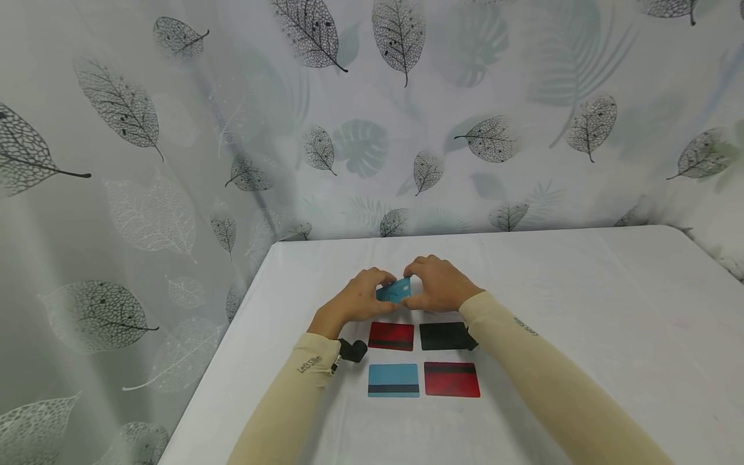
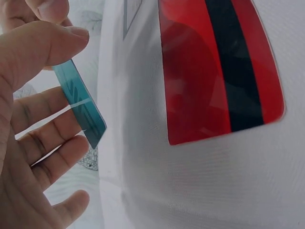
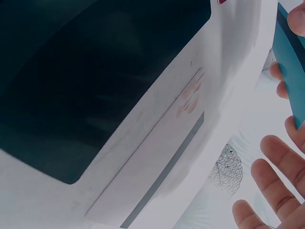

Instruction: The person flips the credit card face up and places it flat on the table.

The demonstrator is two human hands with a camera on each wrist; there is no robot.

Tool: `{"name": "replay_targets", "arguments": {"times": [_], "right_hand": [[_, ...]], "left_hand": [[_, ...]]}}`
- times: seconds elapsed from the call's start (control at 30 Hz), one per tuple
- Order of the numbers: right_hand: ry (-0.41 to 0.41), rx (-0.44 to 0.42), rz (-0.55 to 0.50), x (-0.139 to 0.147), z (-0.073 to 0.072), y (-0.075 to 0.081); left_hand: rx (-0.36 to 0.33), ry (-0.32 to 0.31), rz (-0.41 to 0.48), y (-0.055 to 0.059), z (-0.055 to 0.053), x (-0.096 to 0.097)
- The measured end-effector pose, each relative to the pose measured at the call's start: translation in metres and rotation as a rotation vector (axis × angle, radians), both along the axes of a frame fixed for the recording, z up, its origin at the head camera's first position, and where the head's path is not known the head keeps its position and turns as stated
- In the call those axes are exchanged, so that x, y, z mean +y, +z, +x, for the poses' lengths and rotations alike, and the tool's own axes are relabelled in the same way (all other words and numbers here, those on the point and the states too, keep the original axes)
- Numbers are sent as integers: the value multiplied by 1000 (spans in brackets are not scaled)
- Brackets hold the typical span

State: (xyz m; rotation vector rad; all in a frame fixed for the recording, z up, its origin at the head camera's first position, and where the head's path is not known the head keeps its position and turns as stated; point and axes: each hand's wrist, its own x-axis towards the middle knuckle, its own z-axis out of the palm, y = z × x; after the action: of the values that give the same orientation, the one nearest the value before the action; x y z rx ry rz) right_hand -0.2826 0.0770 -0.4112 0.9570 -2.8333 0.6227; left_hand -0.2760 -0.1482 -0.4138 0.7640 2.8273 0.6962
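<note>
One blue card (image 1: 395,292) is tilted up over the desk (image 1: 581,336), beyond and left of the black card (image 1: 440,336), pinched by the left grip (image 1: 360,296) and right grip (image 1: 440,285). Two-handed handling seems the step; any next move probably calls for steady pinches, clear of the black card.

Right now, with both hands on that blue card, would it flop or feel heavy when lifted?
The held blue card is probably stiff: it shows no sag between the left hand and right hand. It should feel light, as it looks thin in the left wrist view. It may be slippery, since its surface looks smooth.
</note>
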Motion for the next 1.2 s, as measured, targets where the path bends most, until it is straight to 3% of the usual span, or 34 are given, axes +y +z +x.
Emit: {"name": "replay_targets", "arguments": {"times": [0.23, 1.2], "right_hand": [[-9, 3, 16, 2, -1, 0], [6, 23, 135, 1, -7, -12]], "left_hand": [[-9, 27, -27, -3, -1, -3], [-26, 35, -48, -11, -5, -9]]}}
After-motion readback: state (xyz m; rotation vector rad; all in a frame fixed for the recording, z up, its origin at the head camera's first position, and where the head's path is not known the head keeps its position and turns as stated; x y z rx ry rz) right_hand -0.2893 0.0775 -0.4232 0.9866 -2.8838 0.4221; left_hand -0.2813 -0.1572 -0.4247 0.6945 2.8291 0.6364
